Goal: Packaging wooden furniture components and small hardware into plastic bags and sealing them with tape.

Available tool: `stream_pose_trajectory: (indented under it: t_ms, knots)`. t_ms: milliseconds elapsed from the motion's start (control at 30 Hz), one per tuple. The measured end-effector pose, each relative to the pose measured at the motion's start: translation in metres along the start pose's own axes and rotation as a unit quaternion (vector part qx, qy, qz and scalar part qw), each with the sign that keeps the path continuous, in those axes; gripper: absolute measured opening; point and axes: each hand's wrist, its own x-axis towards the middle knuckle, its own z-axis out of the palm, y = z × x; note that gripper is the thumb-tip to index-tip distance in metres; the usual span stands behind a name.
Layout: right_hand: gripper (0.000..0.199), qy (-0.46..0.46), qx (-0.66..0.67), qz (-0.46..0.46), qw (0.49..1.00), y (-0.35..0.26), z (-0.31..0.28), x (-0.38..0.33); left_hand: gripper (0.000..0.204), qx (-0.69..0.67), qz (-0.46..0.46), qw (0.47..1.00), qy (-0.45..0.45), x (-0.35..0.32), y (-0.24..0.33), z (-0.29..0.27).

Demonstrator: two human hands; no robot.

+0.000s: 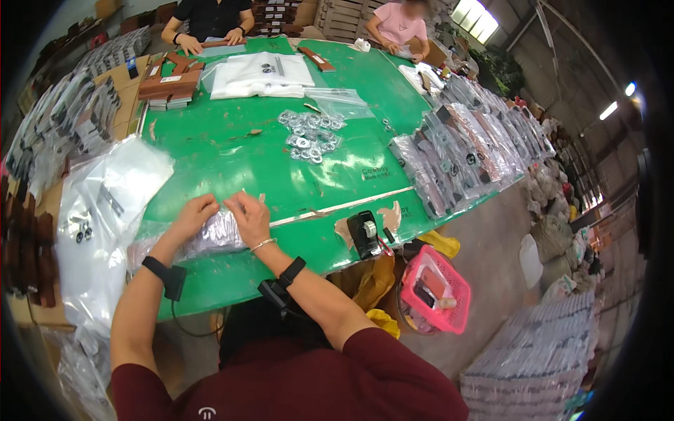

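My left hand [199, 212] and my right hand [250, 219] are close together near the front edge of the green table. Both have their fingers drawn into a pinch; what is between the fingertips is too small to make out. Beneath and between them lies a clear plastic bag [219, 236] with a wrapped, greyish content. A pale scrap shows beside the right fingertips. To the left, large clear plastic bags [105, 189] are piled, some with small black round parts visible on them. A black tape dispenser [364, 234] stands right of my right hand.
Loose metal rings [309, 133] lie mid-table on the green cover [225, 154]. Packed bundles [449, 158] line the right edge. Brown wooden pieces [168, 84] and white bags [260, 76] lie farther off. A pink basket [449, 309] is below the edge. Two people work across the table.
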Motion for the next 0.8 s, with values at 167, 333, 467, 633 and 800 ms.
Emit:
stream_pose_trajectory:
  t_ms: [167,333,467,633,800]
  knots:
    - [0.009,0.016,0.064,-0.076,0.995,-0.004,-0.009,-0.009,0.023,0.03,0.06,0.998,-0.008,-0.009,0.017,0.005]
    - [0.004,0.033,0.008,-0.179,0.983,-0.001,-0.04,-0.011,0.018,0.103,0.076,0.987,0.098,-0.029,0.063,0.038]
    - [0.007,0.004,0.043,-0.156,0.987,-0.009,-0.061,-0.023,0.014,0.158,0.125,0.958,0.204,-0.05,0.078,0.067]
    - [0.008,-0.014,0.126,-0.087,0.988,-0.009,-0.08,-0.042,0.015,0.186,0.151,0.936,0.259,-0.067,0.099,0.092]
    - [0.013,-0.069,0.288,0.107,0.949,0.003,-0.079,-0.065,0.012,0.223,0.15,0.929,0.256,-0.075,0.094,0.105]
